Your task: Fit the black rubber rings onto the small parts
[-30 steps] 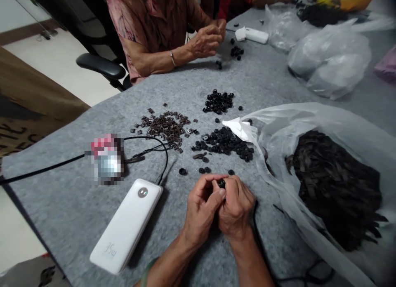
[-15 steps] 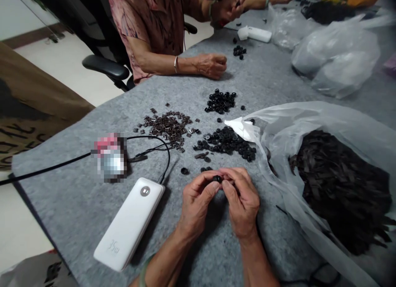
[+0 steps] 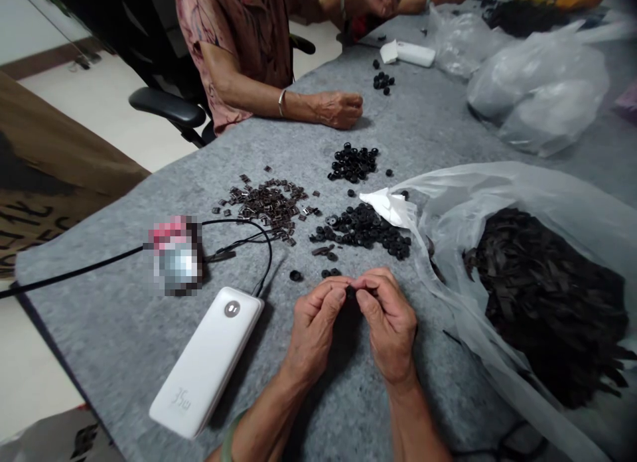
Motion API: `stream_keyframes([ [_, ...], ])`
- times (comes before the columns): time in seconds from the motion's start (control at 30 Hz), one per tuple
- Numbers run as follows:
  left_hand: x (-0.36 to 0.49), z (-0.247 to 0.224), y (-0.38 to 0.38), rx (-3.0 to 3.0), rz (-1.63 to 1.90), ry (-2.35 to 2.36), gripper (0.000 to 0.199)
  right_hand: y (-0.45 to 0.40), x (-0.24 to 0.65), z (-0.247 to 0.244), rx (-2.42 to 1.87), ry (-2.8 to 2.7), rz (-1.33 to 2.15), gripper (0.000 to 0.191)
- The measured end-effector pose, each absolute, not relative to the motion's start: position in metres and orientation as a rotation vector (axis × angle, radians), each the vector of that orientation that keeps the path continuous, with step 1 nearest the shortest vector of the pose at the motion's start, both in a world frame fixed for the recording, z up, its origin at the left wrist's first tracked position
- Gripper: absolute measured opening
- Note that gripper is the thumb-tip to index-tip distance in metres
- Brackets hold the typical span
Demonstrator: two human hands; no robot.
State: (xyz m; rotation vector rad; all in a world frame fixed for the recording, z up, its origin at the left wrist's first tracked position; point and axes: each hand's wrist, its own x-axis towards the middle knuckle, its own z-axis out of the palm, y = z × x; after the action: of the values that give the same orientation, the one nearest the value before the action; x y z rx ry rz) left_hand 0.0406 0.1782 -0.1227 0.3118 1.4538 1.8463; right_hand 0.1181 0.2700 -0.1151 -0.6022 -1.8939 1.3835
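My left hand (image 3: 316, 329) and my right hand (image 3: 391, 322) meet above the grey felt mat (image 3: 124, 296). Their fingertips pinch a small black rubber ring (image 3: 351, 292), mostly hidden by my fingers. Just beyond them lies a heap of similar black rings (image 3: 361, 231), with a second heap (image 3: 353, 163) farther off. Small dark brown clips (image 3: 266, 206) are scattered to the left. A white power bank (image 3: 206, 362) lies near my left hand. To my right, a clear plastic bag (image 3: 438, 249) holds dark brown strips (image 3: 542, 303).
A black cable (image 3: 84, 266) crosses the mat to a pixelated object (image 3: 175, 256). A person's forearm (image 3: 323, 109) rests on the far side, beside a black chair armrest (image 3: 166, 107). Plastic bags (image 3: 540, 83) sit at the back right, and the mat's edge runs along the left.
My hands have parted slightly, now meeting at the fingertips around the ring. The other person's nearer hand has come down to rest on the mat.
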Motion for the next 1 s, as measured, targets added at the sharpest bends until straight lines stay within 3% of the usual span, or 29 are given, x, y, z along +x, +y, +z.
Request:
stream_keyframes([
  [0.27,0.042,-0.105,0.183,0.136,1.844,1.276,0.027,0.273,0.116,-0.129,-1.03,-1.211,1.692,0.029],
  [0.5,0.035,-0.1,0.181,0.227,1.587,1.371,0.026,0.283,0.115,-0.131,-1.129,-1.058,1.614,0.034],
  [0.67,0.036,-0.097,0.174,0.838,1.146,1.606,0.005,0.293,0.126,-0.139,-1.172,-1.669,1.28,0.022],
  [0.83,0.042,-0.089,0.17,1.175,0.783,1.597,0.012,0.295,0.132,-0.138,-1.0,-2.256,0.848,0.028],
  [1.0,0.047,-0.09,0.167,1.278,0.798,1.635,0.019,0.297,0.132,-0.14,-1.021,-2.21,0.941,0.024],
])
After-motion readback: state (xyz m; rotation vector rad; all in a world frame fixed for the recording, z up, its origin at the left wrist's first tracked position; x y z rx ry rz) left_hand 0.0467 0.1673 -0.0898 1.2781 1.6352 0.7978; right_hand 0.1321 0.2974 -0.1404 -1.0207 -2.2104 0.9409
